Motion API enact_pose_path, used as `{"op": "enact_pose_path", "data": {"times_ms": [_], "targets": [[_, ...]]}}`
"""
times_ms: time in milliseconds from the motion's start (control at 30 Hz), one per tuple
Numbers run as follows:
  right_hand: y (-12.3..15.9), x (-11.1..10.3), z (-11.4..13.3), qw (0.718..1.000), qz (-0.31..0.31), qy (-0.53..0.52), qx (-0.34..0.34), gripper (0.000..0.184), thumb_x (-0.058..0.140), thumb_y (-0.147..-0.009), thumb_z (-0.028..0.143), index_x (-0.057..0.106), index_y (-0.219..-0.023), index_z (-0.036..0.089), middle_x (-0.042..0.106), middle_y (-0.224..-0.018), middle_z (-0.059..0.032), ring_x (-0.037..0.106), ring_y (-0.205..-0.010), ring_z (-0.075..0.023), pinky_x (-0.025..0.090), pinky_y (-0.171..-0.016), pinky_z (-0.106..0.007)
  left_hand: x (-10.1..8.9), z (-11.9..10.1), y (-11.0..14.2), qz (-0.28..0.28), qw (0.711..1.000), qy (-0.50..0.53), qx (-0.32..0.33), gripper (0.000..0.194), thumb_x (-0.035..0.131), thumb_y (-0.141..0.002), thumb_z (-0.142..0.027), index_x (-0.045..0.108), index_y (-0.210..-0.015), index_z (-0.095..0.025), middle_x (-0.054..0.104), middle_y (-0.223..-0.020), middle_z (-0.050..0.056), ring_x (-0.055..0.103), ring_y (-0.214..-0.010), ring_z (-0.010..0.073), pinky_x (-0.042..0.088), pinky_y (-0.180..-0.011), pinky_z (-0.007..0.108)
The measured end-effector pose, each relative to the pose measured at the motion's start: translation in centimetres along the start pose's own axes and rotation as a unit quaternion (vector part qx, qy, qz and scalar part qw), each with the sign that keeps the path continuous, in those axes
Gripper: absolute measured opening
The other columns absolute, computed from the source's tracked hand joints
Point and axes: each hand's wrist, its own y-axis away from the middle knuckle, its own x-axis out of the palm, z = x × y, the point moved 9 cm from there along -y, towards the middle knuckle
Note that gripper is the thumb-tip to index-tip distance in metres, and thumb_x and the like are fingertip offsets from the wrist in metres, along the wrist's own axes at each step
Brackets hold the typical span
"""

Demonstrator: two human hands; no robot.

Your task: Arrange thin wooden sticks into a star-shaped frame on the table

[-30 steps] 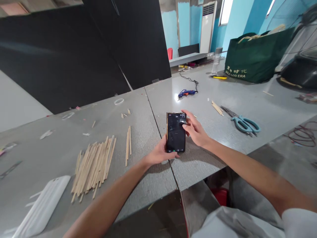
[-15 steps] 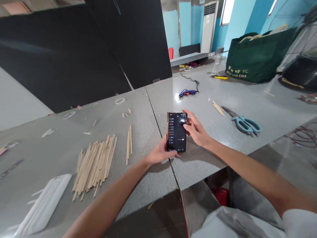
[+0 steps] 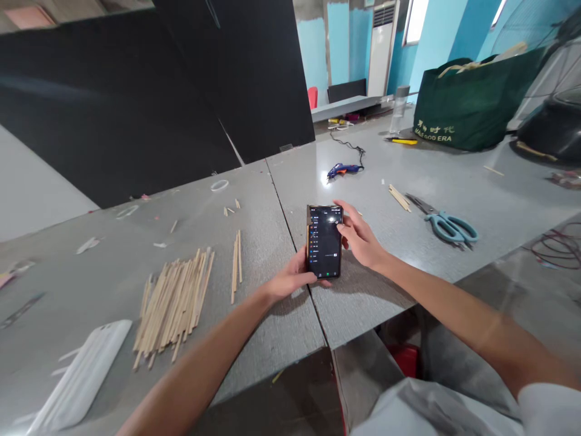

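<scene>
A smartphone with a dark, lit screen is held tilted up over the seam of the grey table, near its front edge. A list with small coloured icons runs down the screen's left side; its text is too small to read. My left hand grips the phone's lower left, the thumb lying by the bottom corner. Around the upper right edge curls my right hand, fingers behind the phone and thumb at the screen's side. Left of the hands lie a few thin wooden sticks and a large pile of sticks.
Teal-handled scissors and a short bundle of sticks lie to the right. Behind the phone is a blue glue gun with a cord. A green bag, a yellow cutter and a black panel stand farther back.
My left thumb has drawn back from the screen's bottom edge towards the phone's lower left corner. My right thumb has shifted slightly upwards. The phone stays in place.
</scene>
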Motion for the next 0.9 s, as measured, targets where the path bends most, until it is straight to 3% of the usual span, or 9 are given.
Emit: {"op": "enact_pose_path", "data": {"times_ms": [100,267,900], "targets": [[0.0,-0.3,0.3,1.0,-0.014,0.022,0.001,0.055,0.052,-0.112,0.06,0.053,-0.159,0.031,0.056,-0.078,0.0019,0.051,-0.063,-0.0176,0.045,-0.059,-0.035,0.0,0.0,0.1,-0.006,1.0,0.003,-0.006,0.084,0.083,-0.081,-0.018,0.05,-0.158,-0.026,0.066,-0.15,0.018,0.075,-0.116,0.0302,0.066,-0.094,0.046],[-0.2,-0.4,0.4,1.0,-0.022,0.011,0.004,0.055,0.052,-0.11,0.069,0.059,-0.15,0.032,0.054,-0.076,0.0022,0.049,-0.06,-0.0165,0.043,-0.056,-0.034,0.0,0.0,0.1,-0.016,1.0,0.007,-0.011,0.082,0.081,-0.08,-0.017,0.051,-0.156,-0.025,0.068,-0.145,0.017,0.073,-0.116,0.0298,0.067,-0.094,0.049],[-0.1,-0.5,-0.2,0.999,-0.03,-0.004,0.028,0.051,0.045,-0.113,0.055,0.056,-0.157,0.031,0.059,-0.08,-0.0003,0.054,-0.062,-0.0181,0.046,-0.056,-0.034,0.0,0.0,0.0,-0.036,0.999,0.014,-0.01,0.077,0.079,-0.078,-0.017,0.056,-0.151,-0.024,0.073,-0.131,0.013,0.074,-0.103,0.0257,0.068,-0.09,0.046]]}}
